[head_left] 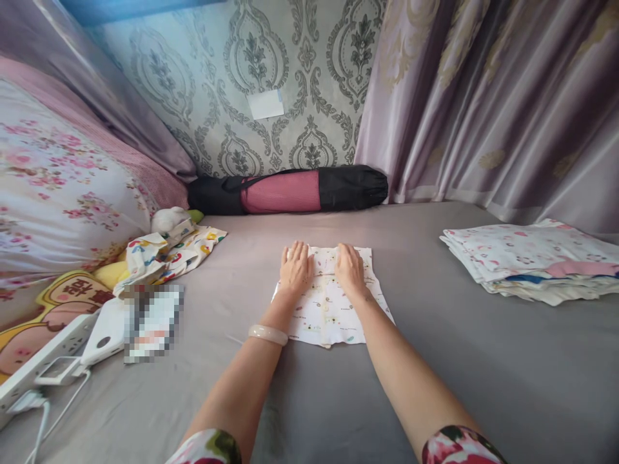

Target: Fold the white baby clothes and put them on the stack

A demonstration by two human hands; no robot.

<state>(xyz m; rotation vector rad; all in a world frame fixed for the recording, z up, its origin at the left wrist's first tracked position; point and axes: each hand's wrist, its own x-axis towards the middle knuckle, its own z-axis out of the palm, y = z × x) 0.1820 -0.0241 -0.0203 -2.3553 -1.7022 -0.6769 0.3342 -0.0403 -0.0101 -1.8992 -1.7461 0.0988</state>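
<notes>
A small white garment (pixel 326 316) with a scattered little print lies spread on the grey bed sheet, a cream strip running down its middle. My left hand (pixel 296 267) rests flat on its upper left part, fingers stretched away from me. On the upper right part lies my right hand (pixel 351 270), palm down with the fingers slightly bent. Both hands touch the cloth, and part of it between them shows. A pale bangle (pixel 268 334) circles my left wrist.
A stack of folded printed clothes (pixel 527 261) is on the right. To the left lie a crumpled patterned cloth (pixel 178 251), a power strip (pixel 53 357) with cables, and a floral pillow (pixel 62 174). A black and pink rolled bag (pixel 290 191) lies along the wall.
</notes>
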